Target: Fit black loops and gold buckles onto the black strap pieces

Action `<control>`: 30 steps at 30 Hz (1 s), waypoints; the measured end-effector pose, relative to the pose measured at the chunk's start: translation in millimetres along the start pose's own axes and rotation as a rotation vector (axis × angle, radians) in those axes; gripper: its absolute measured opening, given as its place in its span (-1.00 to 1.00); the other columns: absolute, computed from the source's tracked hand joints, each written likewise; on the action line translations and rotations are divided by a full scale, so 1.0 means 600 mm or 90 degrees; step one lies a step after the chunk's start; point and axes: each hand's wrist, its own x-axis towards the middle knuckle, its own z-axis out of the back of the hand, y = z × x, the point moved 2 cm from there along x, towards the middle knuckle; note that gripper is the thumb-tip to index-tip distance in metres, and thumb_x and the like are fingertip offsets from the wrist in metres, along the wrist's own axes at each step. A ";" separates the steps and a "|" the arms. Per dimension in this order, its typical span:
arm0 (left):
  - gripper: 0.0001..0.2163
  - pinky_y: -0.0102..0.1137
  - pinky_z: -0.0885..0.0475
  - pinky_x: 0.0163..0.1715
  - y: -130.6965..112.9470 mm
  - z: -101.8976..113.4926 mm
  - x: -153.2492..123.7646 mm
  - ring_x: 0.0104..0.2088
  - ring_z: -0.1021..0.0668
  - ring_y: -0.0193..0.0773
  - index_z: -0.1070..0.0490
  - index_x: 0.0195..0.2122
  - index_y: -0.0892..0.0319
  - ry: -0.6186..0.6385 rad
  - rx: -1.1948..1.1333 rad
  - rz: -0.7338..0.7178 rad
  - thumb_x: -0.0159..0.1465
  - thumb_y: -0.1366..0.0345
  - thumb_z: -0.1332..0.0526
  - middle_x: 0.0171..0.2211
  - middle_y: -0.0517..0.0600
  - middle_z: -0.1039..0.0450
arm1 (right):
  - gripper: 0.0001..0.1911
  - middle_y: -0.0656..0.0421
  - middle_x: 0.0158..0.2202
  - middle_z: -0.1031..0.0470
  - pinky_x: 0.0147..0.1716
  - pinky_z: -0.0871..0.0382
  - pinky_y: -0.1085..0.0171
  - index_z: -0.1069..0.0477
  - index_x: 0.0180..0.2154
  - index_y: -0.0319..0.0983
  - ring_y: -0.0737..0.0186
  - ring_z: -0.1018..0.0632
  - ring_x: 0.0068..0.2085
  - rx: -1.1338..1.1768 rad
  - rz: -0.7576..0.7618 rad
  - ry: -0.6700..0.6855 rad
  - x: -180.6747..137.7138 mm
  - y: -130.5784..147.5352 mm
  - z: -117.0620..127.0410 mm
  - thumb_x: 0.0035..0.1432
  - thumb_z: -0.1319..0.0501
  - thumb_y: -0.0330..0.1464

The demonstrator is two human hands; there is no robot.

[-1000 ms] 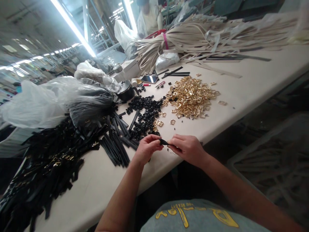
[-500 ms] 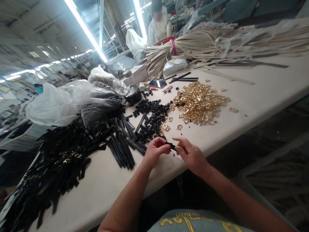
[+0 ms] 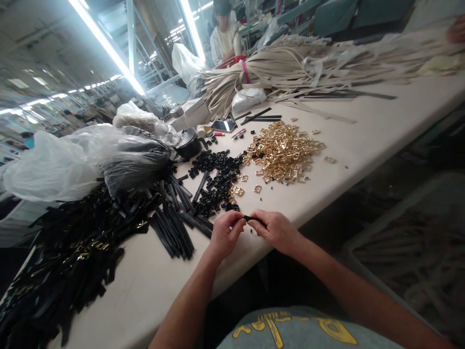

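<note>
Black strip (image 3: 250, 219) pinched between left hand (image 3: 225, 233) and right hand (image 3: 279, 230) fingertips

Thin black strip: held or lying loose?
Held: the left hand and right hand pinch the thin black strip, a short dark stretch showing between them.

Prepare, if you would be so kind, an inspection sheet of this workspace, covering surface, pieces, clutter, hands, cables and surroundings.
Surface: pale table, partly covered.
Work pieces: dark piece in hand; gold frames heaped beside small black pieces; black strips to their left.
Clutter: phone, lidded black container, plastic bags.
Hands: left hand and right hand both grip the dark piece.
Cables: nothing seen.
Surroundings: bundled pale strips toward the far side; another person beyond; ceiling lights lit.
</note>
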 end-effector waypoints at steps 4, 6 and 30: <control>-0.82 -0.46 -0.38 -0.41 0.012 0.005 0.006 -0.46 -0.49 -0.34 -0.45 -0.32 0.20 -0.055 -0.089 0.067 0.27 0.19 -0.19 -0.48 -0.06 -0.43 | -0.75 0.23 -0.58 -0.42 -0.52 -0.21 0.36 -0.35 -0.45 -0.22 0.34 -0.41 -0.55 0.019 -0.018 0.011 -0.004 -0.002 0.008 0.26 -0.09 -0.28; -0.81 -0.46 -0.40 -0.40 0.016 0.006 0.010 -0.46 -0.49 -0.34 -0.45 -0.32 0.20 -0.059 -0.133 0.088 0.23 0.17 -0.23 -0.50 -0.07 -0.43 | -0.77 0.25 -0.59 -0.41 -0.53 -0.22 0.37 -0.35 -0.46 -0.22 0.36 -0.40 -0.57 0.076 -0.022 0.011 -0.003 -0.006 0.009 0.23 -0.09 -0.31; -0.77 -0.37 -0.38 -0.25 -0.035 -0.011 0.177 -0.27 -0.55 -0.16 -0.54 -0.25 0.22 0.214 0.735 -0.037 0.28 0.34 -0.08 -0.28 0.12 -0.51 | -0.69 0.24 -0.51 -0.46 -0.64 -0.24 0.42 -0.42 -0.34 -0.27 0.47 -0.38 -0.63 0.574 -0.127 -0.204 0.007 -0.050 0.014 0.12 -0.22 -0.13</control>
